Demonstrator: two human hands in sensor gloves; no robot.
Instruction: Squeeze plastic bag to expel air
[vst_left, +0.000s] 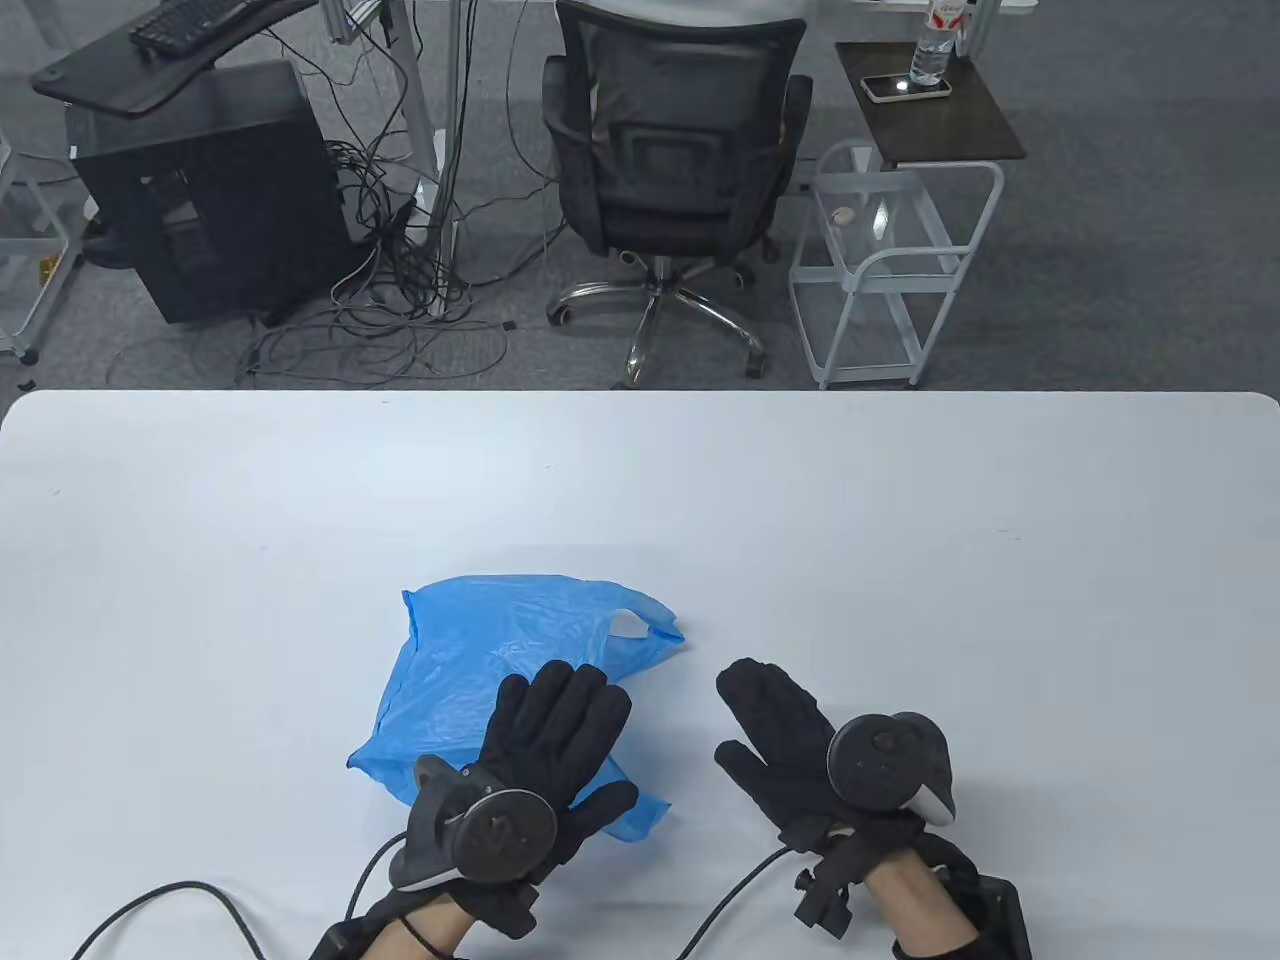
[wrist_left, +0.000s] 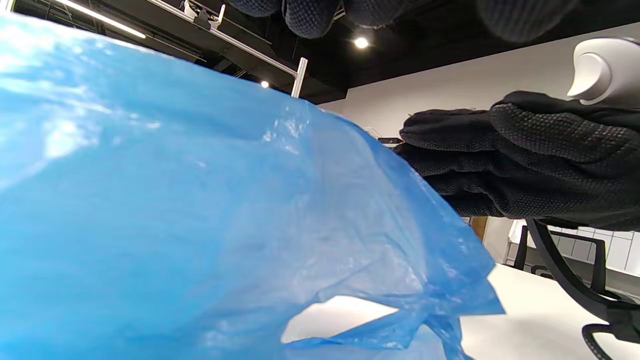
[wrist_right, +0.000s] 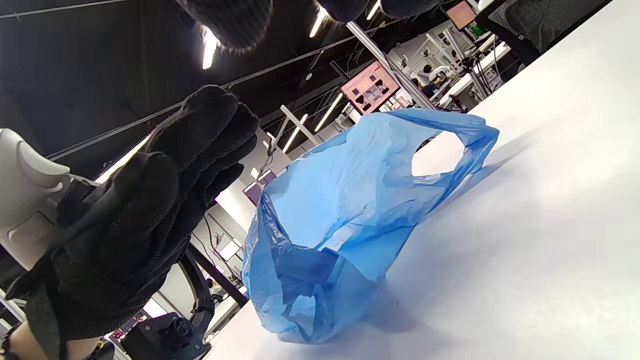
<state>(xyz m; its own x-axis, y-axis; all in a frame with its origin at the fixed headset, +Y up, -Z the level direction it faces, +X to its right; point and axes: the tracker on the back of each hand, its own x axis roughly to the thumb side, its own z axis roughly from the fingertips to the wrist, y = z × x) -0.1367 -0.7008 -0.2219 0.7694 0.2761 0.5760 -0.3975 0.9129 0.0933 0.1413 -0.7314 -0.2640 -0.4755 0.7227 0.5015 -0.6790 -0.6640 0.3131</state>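
On the white table (vst_left: 900, 520), seen from above, one blue plastic bag (vst_left: 480, 650) is found lying puffed near the front edge, its handle loop turned to the right. The left hand (vst_left: 545, 755) is spread flat above the bag's near half; contact cannot be confirmed. The right hand (vst_left: 790, 745) is held flat and empty just beside the bag, apart from it.

From the left wrist, the bag (wrist_left: 200, 200) is shown still billowed, with the right hand (wrist_left: 525, 160) extended beyond it.

From the right wrist, the left hand (wrist_right: 150, 210) is seen raised, fingers together, beside the swollen bag (wrist_right: 350, 210).

The squeeze is judged barely begun: air remains inside. A downward press toward the open handle end is called for next, probably with both palms.

Counted: one bag, two hands, one table.
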